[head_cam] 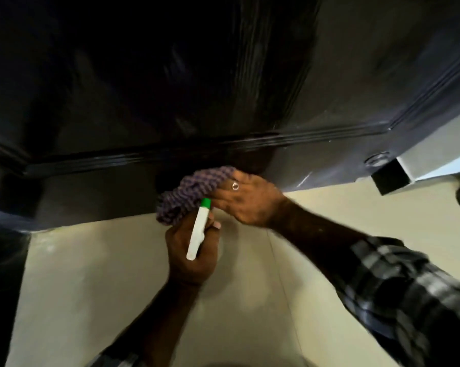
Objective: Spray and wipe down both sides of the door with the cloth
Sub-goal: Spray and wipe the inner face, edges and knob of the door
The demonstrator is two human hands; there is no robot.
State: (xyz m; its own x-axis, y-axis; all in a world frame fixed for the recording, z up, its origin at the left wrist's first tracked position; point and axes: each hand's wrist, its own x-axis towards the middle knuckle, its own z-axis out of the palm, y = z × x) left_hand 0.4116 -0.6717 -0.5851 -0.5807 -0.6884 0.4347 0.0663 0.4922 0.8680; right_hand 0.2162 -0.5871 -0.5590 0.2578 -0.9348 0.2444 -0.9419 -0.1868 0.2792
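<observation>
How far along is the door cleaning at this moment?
Done: streaky sheen on the dark door above the moulding suggests earlier wiping, though blur makes this uncertain. In hand: the right hand presses the purple cloth on the bottom rail; the left hand grips the spray bottle. Left: the door's other side is out of view, so it cannot be judged.

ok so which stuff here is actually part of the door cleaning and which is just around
Part of the job:
- dark door, lower panel being wiped
- purple cloth, pressed to the door by the right hand
- white spray bottle with green nozzle, held in the left hand

Just there:
- pale tiled floor
- ring on the right hand
- round metal fitting at the door's bottom corner
</observation>
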